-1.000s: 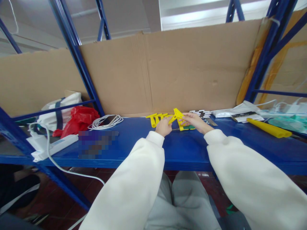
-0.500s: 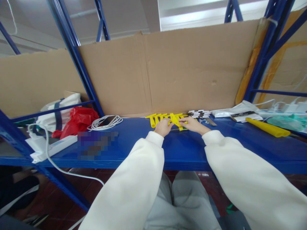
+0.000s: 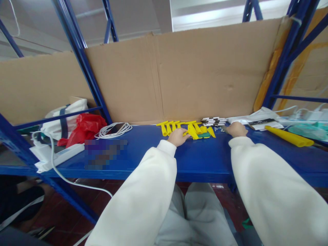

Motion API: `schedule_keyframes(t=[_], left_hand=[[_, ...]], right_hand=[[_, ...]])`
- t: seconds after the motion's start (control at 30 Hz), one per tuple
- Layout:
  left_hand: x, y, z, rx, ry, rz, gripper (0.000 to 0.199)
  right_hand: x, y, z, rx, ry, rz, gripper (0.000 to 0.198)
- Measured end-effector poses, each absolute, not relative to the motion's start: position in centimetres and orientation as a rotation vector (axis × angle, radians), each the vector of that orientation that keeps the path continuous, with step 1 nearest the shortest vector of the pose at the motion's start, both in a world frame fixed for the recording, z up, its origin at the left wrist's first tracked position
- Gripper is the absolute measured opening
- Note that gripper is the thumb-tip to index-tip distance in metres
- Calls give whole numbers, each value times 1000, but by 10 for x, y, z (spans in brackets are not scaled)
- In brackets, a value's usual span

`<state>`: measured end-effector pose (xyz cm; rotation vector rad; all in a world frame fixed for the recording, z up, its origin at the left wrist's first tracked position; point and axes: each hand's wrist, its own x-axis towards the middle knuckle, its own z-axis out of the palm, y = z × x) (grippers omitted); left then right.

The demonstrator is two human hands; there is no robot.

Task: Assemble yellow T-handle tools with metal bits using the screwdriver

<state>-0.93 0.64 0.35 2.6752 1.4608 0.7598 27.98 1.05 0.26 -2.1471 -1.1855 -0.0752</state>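
Note:
My left hand (image 3: 178, 137) is closed with its fingertips on a yellow plastic tool (image 3: 192, 132) with a broad flat body. Behind it, several yellow T-shaped plastic handles (image 3: 164, 129) lie in a row against the cardboard. Just right of the left hand sits a green-and-yellow handle (image 3: 204, 135). A small yellow wedge (image 3: 211, 132) lies beside that. My right hand (image 3: 237, 130) is closed low over the shelf, right of a stack of black-and-white strips (image 3: 214, 121). Its fingers hide most of what is under them.
The blue shelf (image 3: 202, 160) is backed by a tall cardboard sheet (image 3: 205, 75). Leftward are a coiled white cable (image 3: 112, 131), a red bag (image 3: 88, 128) and a power strip (image 3: 60, 158). A long yellow tube (image 3: 288, 136) and a white packet (image 3: 265, 123) lie right.
My right hand has left the yellow tool and moved right, to where the grey metal piece lay. The left hand stays at the yellow tool, which sits slightly further right.

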Motion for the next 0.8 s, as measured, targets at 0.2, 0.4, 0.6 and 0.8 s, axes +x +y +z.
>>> schedule_keyframes(t=[0.2, 0.4, 0.6, 0.8], left_hand=[[-9, 6, 3, 2654, 1408, 780, 27], [-9, 6, 3, 2637, 1409, 788, 27], [-9, 6, 3, 2647, 1401, 772, 29], [-9, 8, 2, 2649, 1366, 809, 27]], right_hand=[[276, 5, -1, -2326, -1101, -32, 46], [276, 7, -1, -2305, -1091, -34, 46], [272, 5, 1, -2353, -1044, 22, 50], [272, 6, 2, -2349, -1029, 64, 45]])
